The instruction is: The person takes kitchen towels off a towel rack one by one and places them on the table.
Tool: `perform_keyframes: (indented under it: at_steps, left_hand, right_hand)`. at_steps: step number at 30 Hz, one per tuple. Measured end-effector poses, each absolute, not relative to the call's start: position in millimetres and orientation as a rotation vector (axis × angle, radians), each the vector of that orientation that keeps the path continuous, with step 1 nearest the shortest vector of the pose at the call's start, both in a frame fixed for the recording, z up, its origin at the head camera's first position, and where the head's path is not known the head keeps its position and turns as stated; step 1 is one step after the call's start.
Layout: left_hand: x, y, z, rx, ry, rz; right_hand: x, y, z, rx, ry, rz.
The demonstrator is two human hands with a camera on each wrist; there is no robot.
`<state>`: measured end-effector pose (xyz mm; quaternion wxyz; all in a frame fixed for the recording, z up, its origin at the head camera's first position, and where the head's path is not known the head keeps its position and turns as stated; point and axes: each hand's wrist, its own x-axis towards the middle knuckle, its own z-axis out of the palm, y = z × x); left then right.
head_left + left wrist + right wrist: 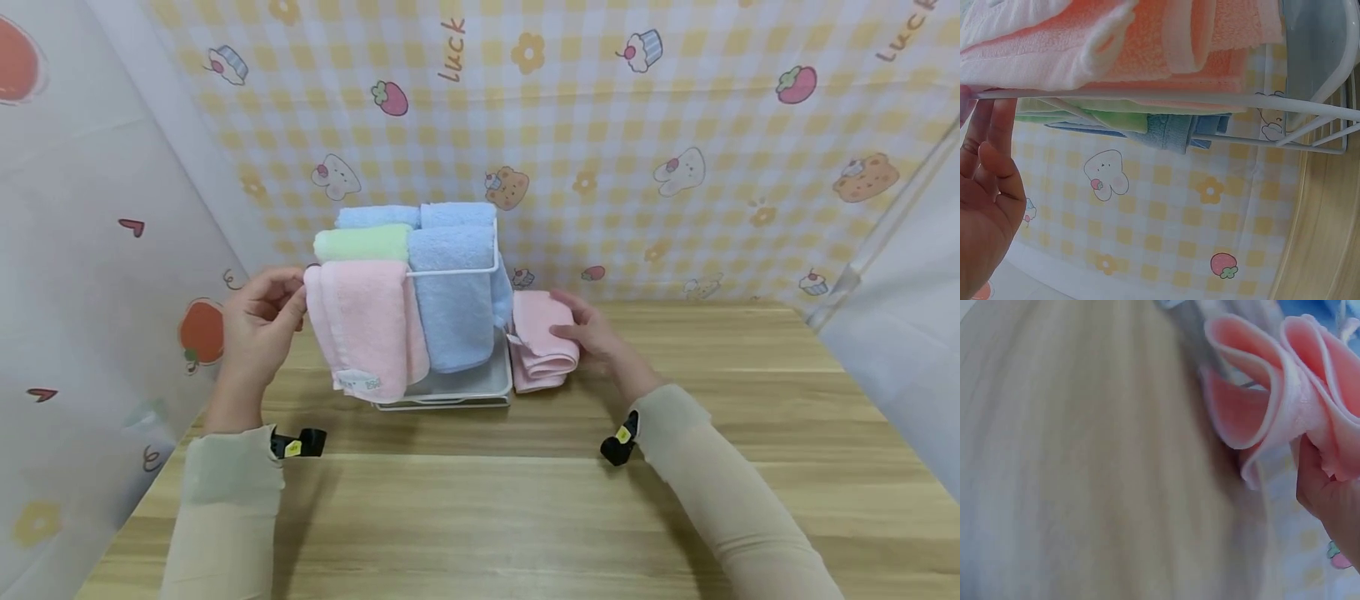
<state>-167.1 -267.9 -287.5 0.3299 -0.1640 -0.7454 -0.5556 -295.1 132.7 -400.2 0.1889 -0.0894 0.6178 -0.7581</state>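
Observation:
A white wire rack point(452, 272) stands on the table with small towels draped over its rails. At its upper left front corner, my left hand point(258, 329) pinches the end of the top rail beside a hanging pink towel point(367, 325). The left wrist view shows the fingers of that left hand point(988, 187) at the rail's end. Right of the rack, my right hand point(592, 333) holds a folded pink towel point(543, 333), its thumb in front. In the right wrist view this pink towel point(1300, 394) hangs in loose folds from the fingers.
A green towel point(363, 243) and a blue towel point(453, 308) hang behind the front pink one, with further blue towels point(378, 217) at the back. Below lies a grey tray point(483, 379) in the rack's base. A patterned cloth wall point(570, 125) rises behind the wooden table point(480, 517).

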Motion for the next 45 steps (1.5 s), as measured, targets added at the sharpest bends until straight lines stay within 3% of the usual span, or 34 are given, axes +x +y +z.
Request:
perform_keyframes:
  at_steps: [13, 25, 45]
  left_hand:
    - [-166.7, -268.5, -288.1, -0.419, -1.956, -1.443]
    - [-166.9, -267.3, -288.0, -0.413, -1.955, -1.458]
    - [-166.9, -266.8, -286.7, -0.434, -1.941, -1.484]
  right_hand:
    - [-301.7, 141.7, -419.1, -0.302, 2.2, -1.736]
    - [-296.7, 151.6, -415.2, -0.731, 2.62, -1.234]
    - [-290.7, 154.6, -406.9, -0.701, 2.745, -0.926]
